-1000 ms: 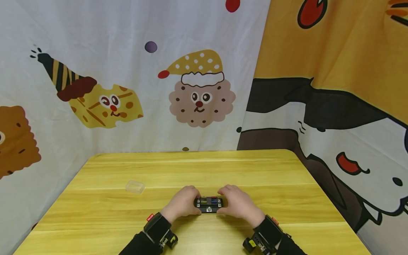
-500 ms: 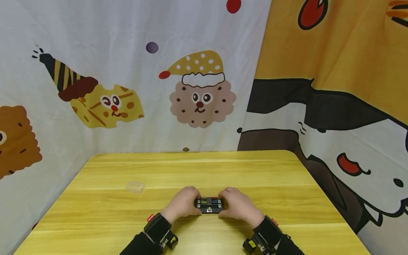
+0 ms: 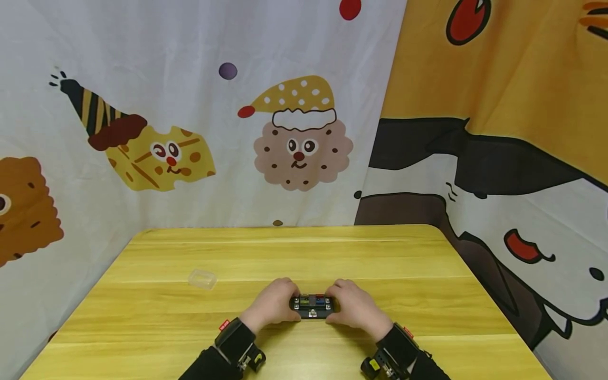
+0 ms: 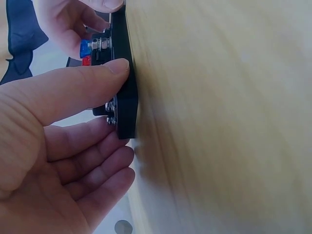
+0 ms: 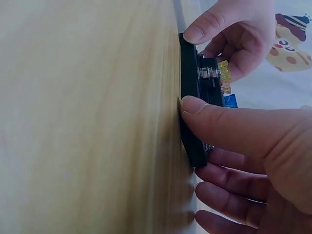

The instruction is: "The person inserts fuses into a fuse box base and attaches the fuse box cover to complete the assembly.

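Observation:
A small black fuse block (image 3: 312, 312) sits on the wooden table, with coloured blade fuses and metal screw terminals on top. My left hand (image 3: 271, 305) grips its left end, thumb on the near side and fingers around the end. At the opposite end my right hand (image 3: 357, 307) holds it the same way. In the left wrist view the thumb presses the black base (image 4: 127, 112), close against the tabletop, and blue and red fuses (image 4: 86, 48) show. Yellow and blue fuses (image 5: 230, 101) stand out in the right wrist view.
A clear plastic cover (image 3: 201, 279) lies on the table (image 3: 157, 327), left of and beyond the hands. Cloth curtains (image 3: 190, 47) printed with cartoon figures hang behind the table and along its right side.
My right hand has shifted very slightly toward the near edge at the block's right end. The left hand, the fuse block and the clear cover stay in place.

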Motion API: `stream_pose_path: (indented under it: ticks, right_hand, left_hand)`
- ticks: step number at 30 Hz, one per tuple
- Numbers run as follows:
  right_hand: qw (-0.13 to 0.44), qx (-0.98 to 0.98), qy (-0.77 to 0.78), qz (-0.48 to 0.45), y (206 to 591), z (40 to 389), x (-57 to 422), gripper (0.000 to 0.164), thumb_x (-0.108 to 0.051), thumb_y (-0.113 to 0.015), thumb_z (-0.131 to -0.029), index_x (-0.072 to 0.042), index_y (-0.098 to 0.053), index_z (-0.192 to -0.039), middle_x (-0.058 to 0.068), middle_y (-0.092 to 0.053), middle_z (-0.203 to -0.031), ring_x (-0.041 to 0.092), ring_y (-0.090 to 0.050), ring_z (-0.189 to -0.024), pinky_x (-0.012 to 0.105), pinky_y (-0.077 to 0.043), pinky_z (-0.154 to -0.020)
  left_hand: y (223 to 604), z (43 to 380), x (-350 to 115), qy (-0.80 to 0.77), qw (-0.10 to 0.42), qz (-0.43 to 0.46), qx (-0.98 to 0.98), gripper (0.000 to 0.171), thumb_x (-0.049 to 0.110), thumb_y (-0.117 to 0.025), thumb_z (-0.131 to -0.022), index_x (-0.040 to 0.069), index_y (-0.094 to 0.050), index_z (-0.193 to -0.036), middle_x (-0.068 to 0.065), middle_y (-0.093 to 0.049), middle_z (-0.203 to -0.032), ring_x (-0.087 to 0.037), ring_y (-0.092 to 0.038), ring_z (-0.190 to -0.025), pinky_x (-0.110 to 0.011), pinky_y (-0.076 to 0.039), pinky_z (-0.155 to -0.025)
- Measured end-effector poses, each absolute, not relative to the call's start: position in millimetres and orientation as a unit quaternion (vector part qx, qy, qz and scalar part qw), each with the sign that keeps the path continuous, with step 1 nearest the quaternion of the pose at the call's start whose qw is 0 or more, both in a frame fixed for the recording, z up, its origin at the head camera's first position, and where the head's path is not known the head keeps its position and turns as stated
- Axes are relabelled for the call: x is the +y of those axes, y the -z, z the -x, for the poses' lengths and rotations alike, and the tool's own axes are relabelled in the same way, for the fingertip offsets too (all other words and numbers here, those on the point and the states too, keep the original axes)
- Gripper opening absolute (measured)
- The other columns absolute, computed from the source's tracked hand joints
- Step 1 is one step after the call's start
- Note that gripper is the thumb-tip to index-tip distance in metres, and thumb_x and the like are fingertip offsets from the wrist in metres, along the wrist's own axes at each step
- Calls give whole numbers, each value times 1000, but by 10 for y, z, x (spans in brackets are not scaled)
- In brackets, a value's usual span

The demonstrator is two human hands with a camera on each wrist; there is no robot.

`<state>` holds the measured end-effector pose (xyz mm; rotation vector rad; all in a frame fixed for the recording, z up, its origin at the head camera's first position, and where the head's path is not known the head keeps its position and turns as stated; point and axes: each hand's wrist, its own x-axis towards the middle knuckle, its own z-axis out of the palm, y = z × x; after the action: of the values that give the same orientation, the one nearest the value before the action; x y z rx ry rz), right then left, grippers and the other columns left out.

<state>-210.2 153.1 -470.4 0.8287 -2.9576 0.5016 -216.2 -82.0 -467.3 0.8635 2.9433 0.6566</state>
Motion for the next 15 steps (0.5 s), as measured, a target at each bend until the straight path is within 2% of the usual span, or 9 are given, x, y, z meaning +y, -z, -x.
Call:
stream_pose_path:
  ticks: [15]
  right_hand:
    - [9,-948,-178,-263,4742,2135,1556,44,-35,-90,-69,-14,-72,-103,-4,-59,-99,17,-55,-92,38,-50,-80]
  left_hand:
    - [4684,2125,-889,-212,-11,-286,934,45,28,-90,-67,4,-70,-100,-2,-61,-93,-18,-56,-85,-34,-50,-81]
